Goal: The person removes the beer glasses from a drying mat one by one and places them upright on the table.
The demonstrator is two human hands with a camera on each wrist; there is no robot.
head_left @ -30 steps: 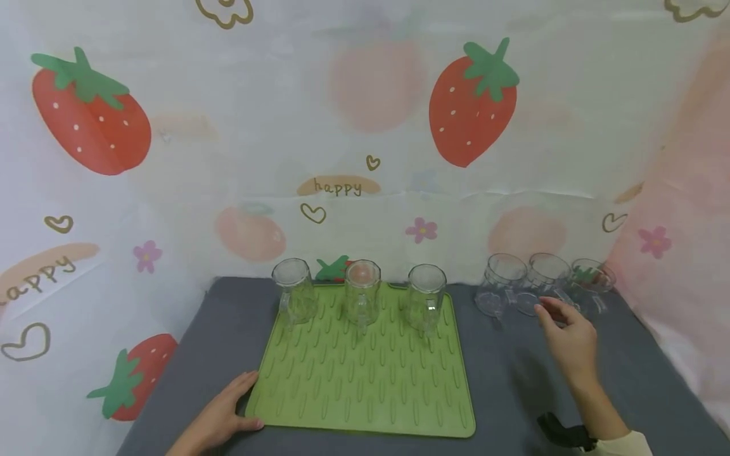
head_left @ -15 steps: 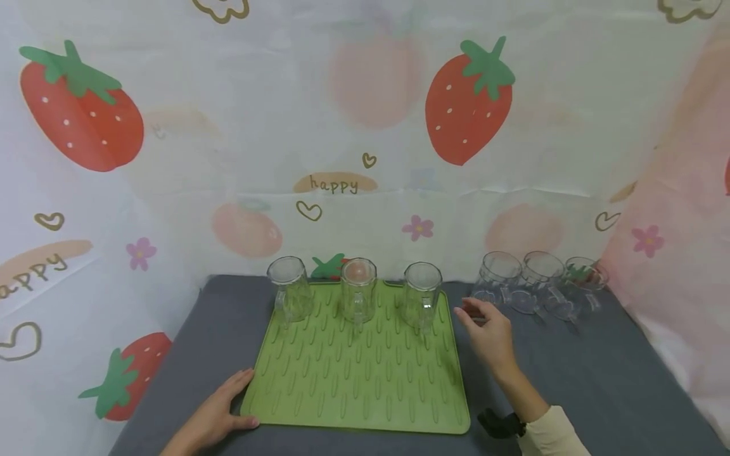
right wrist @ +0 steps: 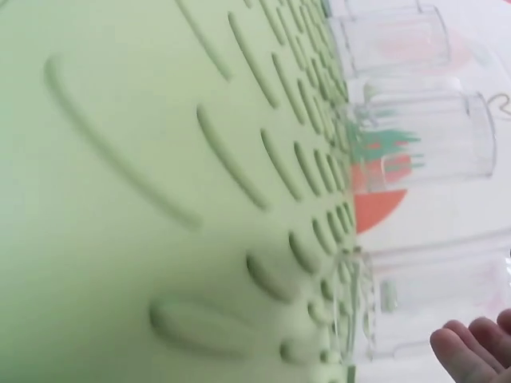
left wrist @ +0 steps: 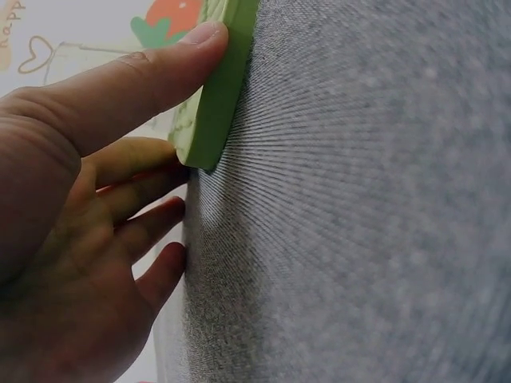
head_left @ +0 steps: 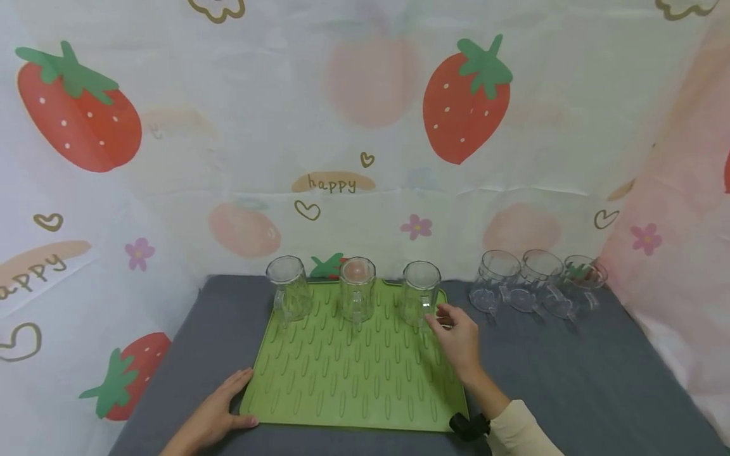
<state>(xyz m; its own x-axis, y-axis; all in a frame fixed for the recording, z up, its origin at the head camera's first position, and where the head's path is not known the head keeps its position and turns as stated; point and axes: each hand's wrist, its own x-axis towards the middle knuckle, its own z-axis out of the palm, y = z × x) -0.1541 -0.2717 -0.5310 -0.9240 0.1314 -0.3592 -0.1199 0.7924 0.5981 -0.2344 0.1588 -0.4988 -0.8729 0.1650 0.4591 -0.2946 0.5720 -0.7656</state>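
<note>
A green ridged drying mat [head_left: 353, 380] lies on the table with three clear glass mugs along its far edge: a left mug [head_left: 291, 294], a middle mug [head_left: 357, 285] and a right mug [head_left: 419, 288]. My left hand [head_left: 219, 408] rests at the mat's near left corner; the thumb [left wrist: 152, 76] lies on its edge and the relaxed fingers are beside it. My right hand [head_left: 459, 335] is beside the right mug's handle, fingers loosely bent and apart from the thumb. The right wrist view shows its fingertips [right wrist: 471, 351] near that mug; whether they touch it I cannot tell.
Three more clear glass mugs stand in a row at the back right: one nearer the mat [head_left: 495, 278], another [head_left: 533, 278] and a last one [head_left: 578, 288] by the side cloth. A grey cloth [head_left: 570, 380] covers the table. Strawberry-print cloth [head_left: 342, 126] hangs behind.
My right hand has moved left, away from the back-right mugs and over to the right mug on the mat. The left hand stays at the mat's corner. The view has shifted slightly.
</note>
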